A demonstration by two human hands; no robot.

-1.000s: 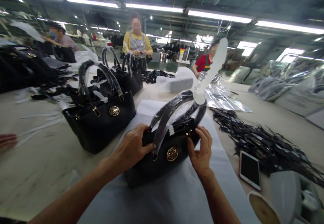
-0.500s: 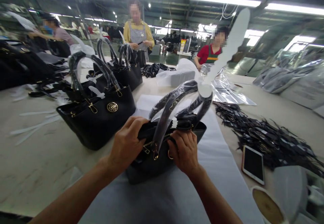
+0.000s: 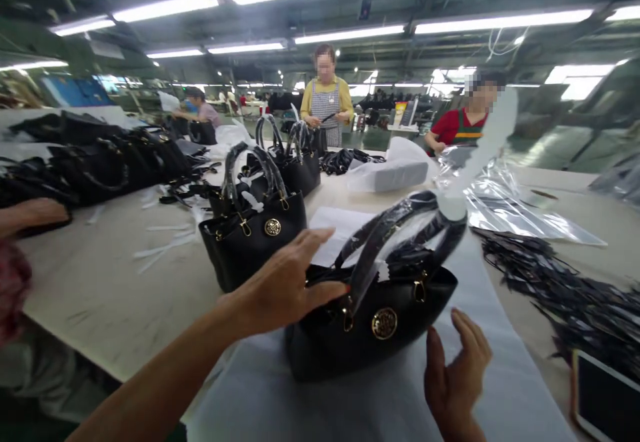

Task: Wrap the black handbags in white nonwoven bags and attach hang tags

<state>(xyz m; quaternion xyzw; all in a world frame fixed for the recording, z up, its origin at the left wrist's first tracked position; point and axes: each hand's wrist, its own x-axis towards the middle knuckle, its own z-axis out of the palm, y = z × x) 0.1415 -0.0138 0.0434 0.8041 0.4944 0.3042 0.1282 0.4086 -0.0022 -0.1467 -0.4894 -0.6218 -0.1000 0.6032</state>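
A black handbag (image 3: 350, 345) with a round gold emblem stands upright on white paper (image 3: 280, 395) in front of me. Clear plastic wraps its handles, and a long white tag (image 3: 483, 139) sticks up from them. My left hand (image 3: 287, 282) is over the bag's left upper edge, thumb and fingers spread apart; whether it touches the leather I cannot tell. Just off the bag's lower right side is my right hand (image 3: 460, 369), open, its fingers apart and holding nothing. A second black handbag (image 3: 250, 242) of the same look stands behind on the left.
Black straps (image 3: 545, 282) lie heaped at the right, near a phone (image 3: 605, 395). Clear plastic sheets (image 3: 530, 209) and a white-wrapped bundle (image 3: 390, 169) lie farther back. More bags (image 3: 110, 162) crowd the left. Another person's hand (image 3: 37, 214) rests at the left edge; co-workers stand beyond.
Both hands have come off the bag's top opening and spread open, the right one moving right and down. The view has swung left, bringing in another person's arm.
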